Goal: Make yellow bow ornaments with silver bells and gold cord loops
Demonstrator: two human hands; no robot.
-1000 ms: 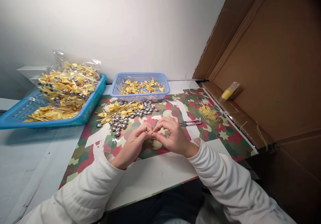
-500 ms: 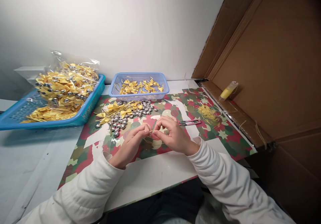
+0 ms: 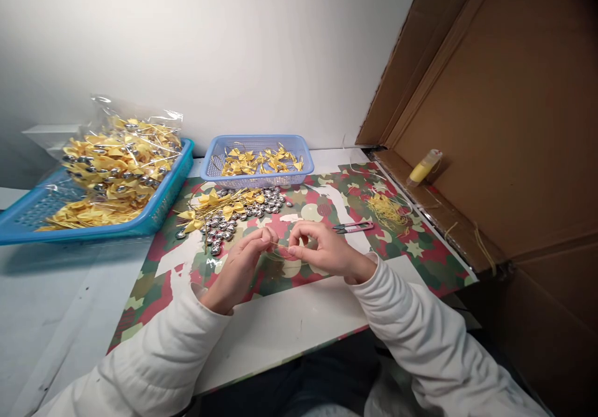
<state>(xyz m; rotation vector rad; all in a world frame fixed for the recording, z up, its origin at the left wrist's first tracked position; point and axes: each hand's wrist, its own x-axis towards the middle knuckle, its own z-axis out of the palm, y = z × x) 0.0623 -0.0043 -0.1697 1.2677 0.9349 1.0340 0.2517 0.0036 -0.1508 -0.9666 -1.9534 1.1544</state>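
A thin yellowish cord (image 3: 281,246) stretches between my two hands over the patterned mat. My left hand (image 3: 246,261) is closed, pinching one end of it between thumb and fingers. Opposite, my right hand (image 3: 322,250) grips the cord between thumb and forefinger, its other fingers curled. Part of the cord loops down under the hands. Just beyond my left hand lie silver bells (image 3: 219,230) and yellow ribbon bows (image 3: 205,208) with gold cords. Pink-handled thread snips (image 3: 354,227) rest beside my right hand.
A blue basket (image 3: 170,186) at left holds a clear bag (image 3: 124,155) of bows with bells. Behind the bells stands a lilac basket (image 3: 256,139) of bows. Yellow thread scraps (image 3: 387,211) lie at right, near a yellow bottle (image 3: 424,167) on a cardboard ledge.
My hands have moved slightly apart, showing more of the cord between them. The view has shifted a little; the baskets, bells and snips stay in place.
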